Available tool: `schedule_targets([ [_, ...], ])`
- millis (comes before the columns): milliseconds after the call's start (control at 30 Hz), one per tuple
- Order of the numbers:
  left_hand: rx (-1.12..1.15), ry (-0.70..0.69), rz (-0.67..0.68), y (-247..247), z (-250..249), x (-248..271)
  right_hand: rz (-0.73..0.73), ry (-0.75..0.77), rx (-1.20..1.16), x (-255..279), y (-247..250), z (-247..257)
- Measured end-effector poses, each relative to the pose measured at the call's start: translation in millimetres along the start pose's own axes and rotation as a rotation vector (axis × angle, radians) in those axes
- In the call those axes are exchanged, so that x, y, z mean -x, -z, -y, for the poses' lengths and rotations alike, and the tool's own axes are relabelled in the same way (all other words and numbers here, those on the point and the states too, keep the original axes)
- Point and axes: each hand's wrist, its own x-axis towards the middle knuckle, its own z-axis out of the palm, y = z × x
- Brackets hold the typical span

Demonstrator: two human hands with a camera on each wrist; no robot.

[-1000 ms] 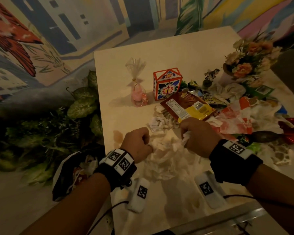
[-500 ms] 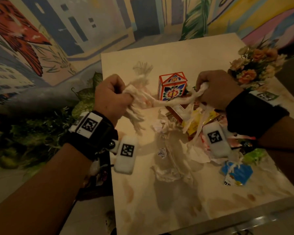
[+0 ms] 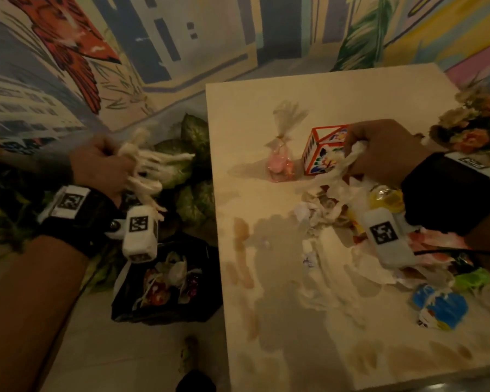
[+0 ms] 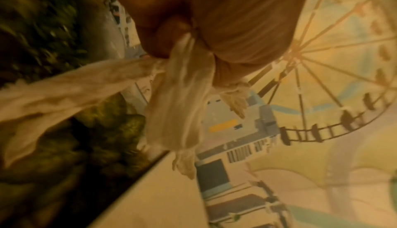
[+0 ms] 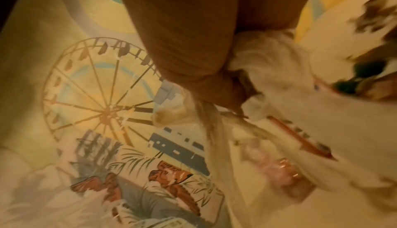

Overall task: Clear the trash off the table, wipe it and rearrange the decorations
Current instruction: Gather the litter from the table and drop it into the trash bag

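- Your left hand [image 3: 99,168] is off the tabletop's [image 3: 337,89] left edge, above the plants [image 3: 193,154]. Its fingers are curled tight round a bunch of white tissue [image 3: 145,171]; loose ends hang out below the fist [image 4: 178,113].
- A black bag [image 3: 164,301] sits on the floor below that hand, open, with wrappers inside.
- Your right hand [image 3: 385,151] is over the tabletop, just in front of the red box [image 3: 320,151]. Its fingers are closed on a second wad of tissue [image 3: 348,159], which trails down into the trash pile [image 3: 331,210].
- More trash lies on the tabletop under and right of your right wrist: crumpled paper, a yellow wrapper [image 3: 385,198], a green wrapper [image 3: 475,281], a blue wrapper [image 3: 439,304].
- The candy pouch [image 3: 280,157] stands left of the box, apart from it.
- The flowers [image 3: 475,128] are at the right edge.
- Brown stains [image 3: 241,236] mark the tabletop near its left edge.
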Motion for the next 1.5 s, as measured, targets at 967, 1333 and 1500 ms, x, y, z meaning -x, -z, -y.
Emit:
schedule_targets([
  [967, -0.412, 0.464, 0.532, -7.1, 405.5, -16.4, 0.542, -0.313, -0.143, -35.5, -484.2, 140.6],
  [1333, -0.365, 0.370, 0.369, 25.2, 368.9, -44.5, 0.573, -0.383, -0.401, -35.5, -487.2, 136.7],
  [1500, -0.170, 0.282, 0.222, 24.2, 284.6, -49.5, 0.562, -0.245, -0.441, -36.7, -407.0, 145.0],
])
